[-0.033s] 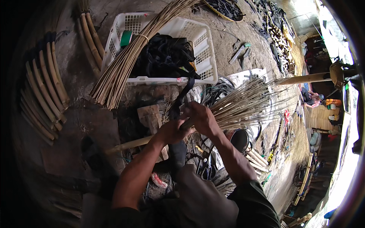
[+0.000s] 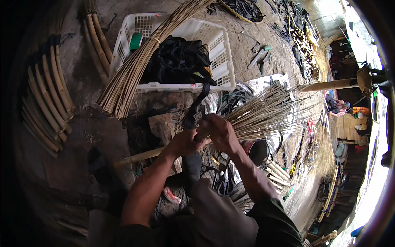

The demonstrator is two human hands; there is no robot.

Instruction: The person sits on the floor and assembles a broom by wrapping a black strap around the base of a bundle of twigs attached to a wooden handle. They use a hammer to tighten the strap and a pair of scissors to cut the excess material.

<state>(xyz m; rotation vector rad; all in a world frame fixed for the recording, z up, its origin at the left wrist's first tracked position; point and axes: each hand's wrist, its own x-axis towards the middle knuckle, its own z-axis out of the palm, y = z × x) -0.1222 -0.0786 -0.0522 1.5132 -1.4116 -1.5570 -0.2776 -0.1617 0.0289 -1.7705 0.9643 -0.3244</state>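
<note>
A broom of thin, stiff sticks (image 2: 263, 117) lies across in front of me, its bristles fanning out to the right and its pale handle (image 2: 144, 156) running left. My left hand (image 2: 185, 143) is closed round the broom's neck. Close against it, my right hand (image 2: 220, 131) bends over the base of the bristles, fingers closed at the neck. A black strip (image 2: 197, 103) hangs from the crate's near edge down to just behind my hands. My fingers hide the neck and whatever binds it.
A white plastic crate (image 2: 224, 61) of black strips (image 2: 177, 61) stands ahead, with a tied stick bundle (image 2: 131, 78) across it. Curved broom handles (image 2: 51, 99) lie left. A wooden block (image 2: 162, 123) sits near my left hand; a dark round container (image 2: 259, 152) stands right. Shears (image 2: 260, 55) lie farther off.
My right hand has shifted slightly down at the broom's neck, and its fingers have turned a little. The left hand has barely moved.
</note>
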